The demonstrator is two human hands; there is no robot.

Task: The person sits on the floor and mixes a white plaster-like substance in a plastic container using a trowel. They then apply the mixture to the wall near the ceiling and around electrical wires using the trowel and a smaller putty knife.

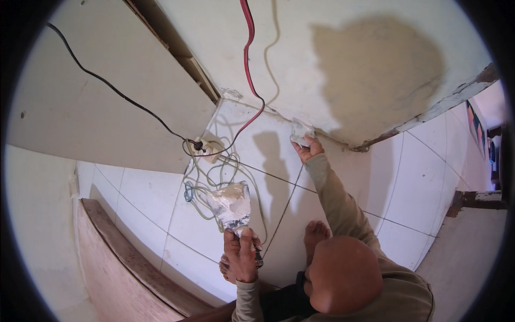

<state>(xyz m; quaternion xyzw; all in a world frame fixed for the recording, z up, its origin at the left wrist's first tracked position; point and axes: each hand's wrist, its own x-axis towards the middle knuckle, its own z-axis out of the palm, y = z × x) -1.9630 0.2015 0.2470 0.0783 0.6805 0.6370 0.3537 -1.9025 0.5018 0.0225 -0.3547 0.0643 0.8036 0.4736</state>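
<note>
My left hand is closed round the dark handle of a wide putty knife. A thick load of white putty covers its blade, held above the floor. Out to the upper right, my right hand pinches a small flat putty-smeared scraper. That scraper is at the foot of the white wall, where wall and floor tiles meet. Whether its edge touches the wall cannot be told.
A white socket block with a black plug and tangled pale green cord lies on the tiles. A red cable and a black cable run to it. A pale board stands left; a wooden panel curves lower left.
</note>
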